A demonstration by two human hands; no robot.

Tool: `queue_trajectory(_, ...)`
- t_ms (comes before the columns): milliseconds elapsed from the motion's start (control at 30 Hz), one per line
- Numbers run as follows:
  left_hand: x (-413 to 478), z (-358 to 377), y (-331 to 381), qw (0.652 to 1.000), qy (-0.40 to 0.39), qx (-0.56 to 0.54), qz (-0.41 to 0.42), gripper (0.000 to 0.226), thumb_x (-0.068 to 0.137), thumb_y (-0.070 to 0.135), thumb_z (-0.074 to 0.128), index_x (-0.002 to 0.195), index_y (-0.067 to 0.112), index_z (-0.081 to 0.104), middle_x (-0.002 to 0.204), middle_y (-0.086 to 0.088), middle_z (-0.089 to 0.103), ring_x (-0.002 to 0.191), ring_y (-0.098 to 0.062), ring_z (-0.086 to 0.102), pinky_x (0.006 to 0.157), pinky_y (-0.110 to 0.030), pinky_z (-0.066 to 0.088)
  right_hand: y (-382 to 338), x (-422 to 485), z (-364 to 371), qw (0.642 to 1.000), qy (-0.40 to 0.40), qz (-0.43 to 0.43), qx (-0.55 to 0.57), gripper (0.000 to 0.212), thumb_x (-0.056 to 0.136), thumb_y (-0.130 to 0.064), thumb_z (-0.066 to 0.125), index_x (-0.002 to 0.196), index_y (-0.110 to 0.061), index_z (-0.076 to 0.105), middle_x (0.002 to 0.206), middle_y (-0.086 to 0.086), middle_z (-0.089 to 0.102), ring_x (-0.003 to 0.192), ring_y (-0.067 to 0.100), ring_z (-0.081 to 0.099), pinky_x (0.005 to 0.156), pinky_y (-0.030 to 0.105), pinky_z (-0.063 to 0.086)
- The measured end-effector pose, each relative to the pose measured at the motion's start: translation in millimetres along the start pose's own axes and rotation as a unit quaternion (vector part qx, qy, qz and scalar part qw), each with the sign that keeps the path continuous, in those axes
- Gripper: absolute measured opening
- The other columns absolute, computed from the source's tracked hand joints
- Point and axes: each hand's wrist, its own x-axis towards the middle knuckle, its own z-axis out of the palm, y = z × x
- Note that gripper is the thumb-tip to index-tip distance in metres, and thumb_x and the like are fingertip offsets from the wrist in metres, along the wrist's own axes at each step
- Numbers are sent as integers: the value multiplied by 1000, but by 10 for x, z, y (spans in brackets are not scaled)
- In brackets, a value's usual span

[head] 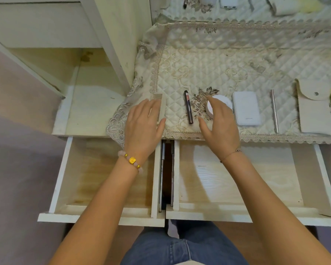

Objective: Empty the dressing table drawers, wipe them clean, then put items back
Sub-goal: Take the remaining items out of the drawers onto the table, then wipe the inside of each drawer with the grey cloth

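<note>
The left hand (143,124) lies flat over a comb (158,97), the right hand (221,127) hovers spread above a round white jar (225,101), a black pen (188,107) between them on the quilted surface (218,60), with the left drawer (103,169) and right drawer (256,178) pulled out below.

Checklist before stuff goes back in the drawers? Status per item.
1. Left drawer empty: ok.
2. Right drawer empty: ok.
3. Drawers wiped clean: cannot tell; brownish patches on the left drawer floor.
4. Left hand free: ok, flat over the comb.
5. Right hand grip on white jar: not ok, fingers spread over it.
6. Pen and power bank lying free on the cloth: ok.
</note>
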Motion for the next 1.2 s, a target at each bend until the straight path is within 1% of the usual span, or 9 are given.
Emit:
queue_trajectory(100,-147,-150,29,1000,6,2,9,46,93,29,51,131,5,49,131,-13,54,125,-29,46,107,-44,32,-88,-171,-114,1000,9,0,-9,51,90,-18,58,135,0,42,134,15,50,127,29,44,108,32,31)
queue_trajectory(300,-470,-352,14,1000,7,12,19,50,89,33,57,131,6,50,131,-14,55,126,-31,46,106,-47,34,-271,-506,-226,999,-35,2,-33,56,92,-27,54,140,-4,36,142,12,43,134,26,36,112,40,29)
queue_trajectory(433,-668,-452,3,1000,8,7,28,52,90,35,57,133,7,48,133,-12,53,127,-29,45,109,-45,31,-407,-695,-299,999,-36,-3,-40,60,92,-31,54,142,-6,33,146,10,38,138,24,31,115,38,24)
queue_trajectory(600,-876,-616,-29,999,16,15,39,55,91,40,51,136,9,45,136,-11,51,130,-27,42,111,-42,27,-601,-800,-421,999,4,-8,-32,60,91,-28,56,141,-2,34,145,13,39,137,27,32,114,42,27)
queue_trajectory(700,-983,-751,-50,998,38,24,33,56,91,44,43,134,8,47,134,-11,52,128,-27,44,109,-43,31,-735,-835,-450,999,11,-28,-18,60,92,-30,55,142,-5,33,146,10,38,138,24,31,115,37,24)
queue_trajectory(767,-1085,-832,-61,998,53,26,19,56,91,44,43,134,8,47,135,-11,52,129,-27,43,109,-44,31,-808,-868,-458,999,7,-44,-6,60,92,-32,54,142,-6,33,146,9,38,137,22,31,115,33,23)
queue_trajectory(933,-1366,-949,-7,995,72,58,-45,57,90,45,45,135,9,46,135,-10,52,130,-26,42,109,-45,31,-865,-956,-460,996,-33,-87,4,61,92,-35,52,143,-9,32,148,8,35,138,22,29,115,40,25)
queue_trajectory(1033,-1566,-994,97,989,85,78,-97,58,91,47,43,134,9,46,135,-10,52,129,-27,43,109,-43,30,-867,-997,-469,989,-80,-125,7,62,92,-40,49,144,-12,30,150,6,32,139,21,26,116,38,22)
queue_trajectory(1200,-2028,-1017,395,971,105,95,-194,61,91,50,39,136,9,44,137,-9,51,130,-25,43,109,-42,28,-864,-1122,-561,965,-137,-221,12,63,92,-41,49,145,-14,28,149,5,33,139,21,27,116,37,22)
